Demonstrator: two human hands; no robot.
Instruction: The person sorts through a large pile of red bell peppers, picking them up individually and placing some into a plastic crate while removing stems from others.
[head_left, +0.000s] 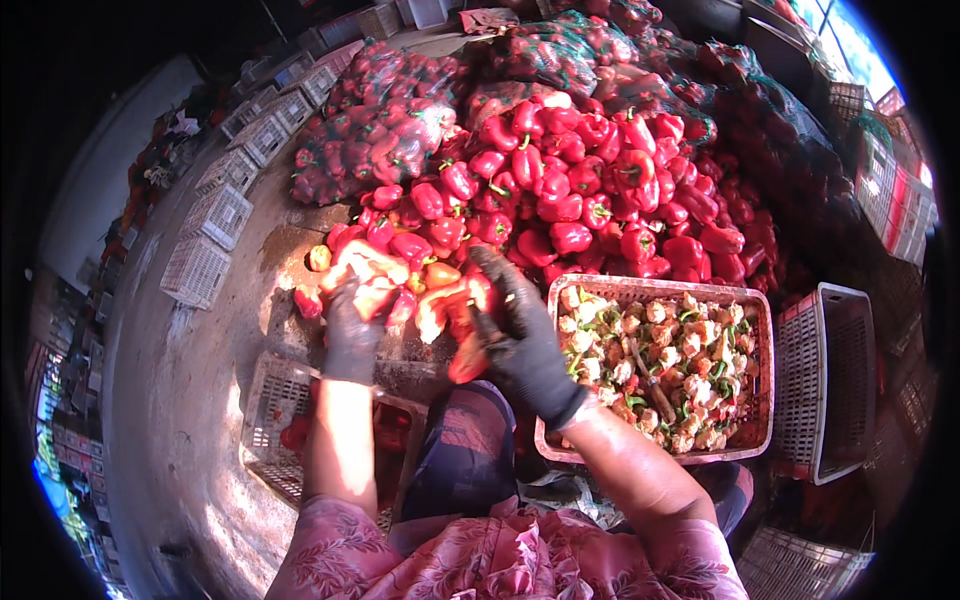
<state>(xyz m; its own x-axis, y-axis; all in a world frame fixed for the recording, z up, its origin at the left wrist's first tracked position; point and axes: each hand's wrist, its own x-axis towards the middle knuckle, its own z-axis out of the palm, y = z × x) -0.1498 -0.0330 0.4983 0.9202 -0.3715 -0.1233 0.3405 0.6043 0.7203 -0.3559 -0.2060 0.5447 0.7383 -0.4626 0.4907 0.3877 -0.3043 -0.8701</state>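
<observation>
My left hand (352, 334), in a dark glove, is at a pale-fleshed, cut-open red bell pepper (369, 264), its fingertips partly hidden by the bright pieces. In my right hand (521, 337), gloved too, a torn-open red bell pepper (439, 307) is held between thumb and fingers, its inside showing. Below it hangs another red pepper piece (469, 360). Just beyond both hands rises a big heap of whole red bell peppers (555, 187). A plastic crate (766, 367) to the right holds many pepper cores (694, 390) with green stems, and a wooden-handled knife (660, 401) lies on them.
Beside my left knee stands a crate (262, 420) with red pepper pieces inside. Another crate (825, 382) is tipped at the far right. Net sacks of peppers (382, 142) back the heap. White crates (199, 270) line the concrete floor (180, 405) on the left.
</observation>
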